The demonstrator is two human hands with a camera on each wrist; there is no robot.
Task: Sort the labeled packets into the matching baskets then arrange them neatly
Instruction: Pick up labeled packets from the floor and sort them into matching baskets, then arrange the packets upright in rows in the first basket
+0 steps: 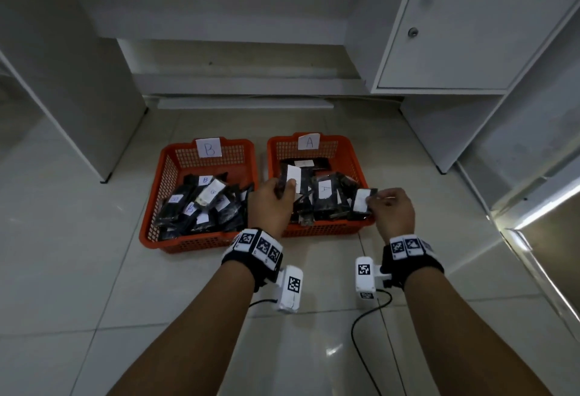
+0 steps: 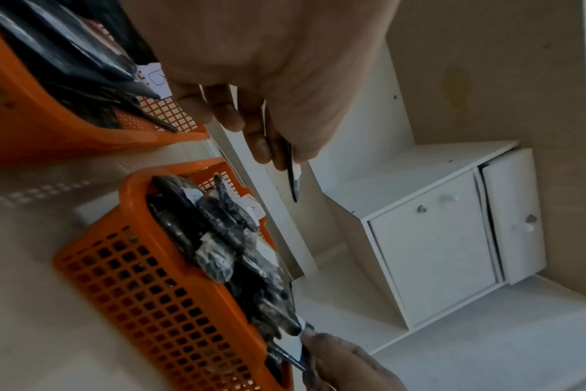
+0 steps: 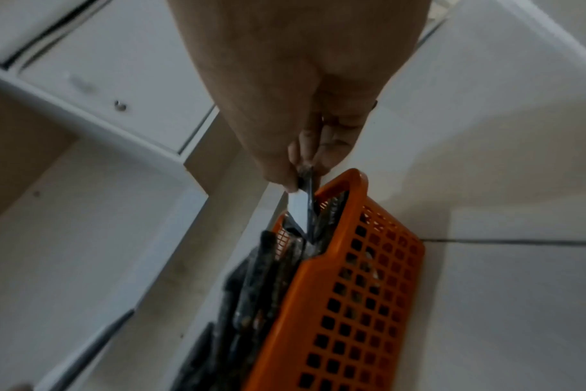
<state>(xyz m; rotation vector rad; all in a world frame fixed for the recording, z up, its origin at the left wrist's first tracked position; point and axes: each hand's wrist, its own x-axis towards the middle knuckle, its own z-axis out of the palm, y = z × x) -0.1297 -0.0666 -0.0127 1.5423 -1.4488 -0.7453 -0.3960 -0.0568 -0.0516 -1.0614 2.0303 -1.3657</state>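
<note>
Held packets' [image 1: 293,180] label letters unreadable

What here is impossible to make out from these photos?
- Letter on the left hand's packet: too blurred in the head view, edge-on in the left wrist view.
- Letter on the right hand's packet: blurred, partly behind fingers.
- Lower packets in basket B: buried.

floor in front of both baskets: open tile, only the wrist cable [image 1: 361,326] lying there | gap between basket B [image 1: 157,207] and basket A [image 1: 357,160]: narrow strip | baskets: stuffed with packets [image 1: 201,204], little room inside | behind: low shelf ledge [image 1: 244,103] | sides: cabinet panel [image 1: 78,97] left, cupboard [image 1: 455,34] right
</note>
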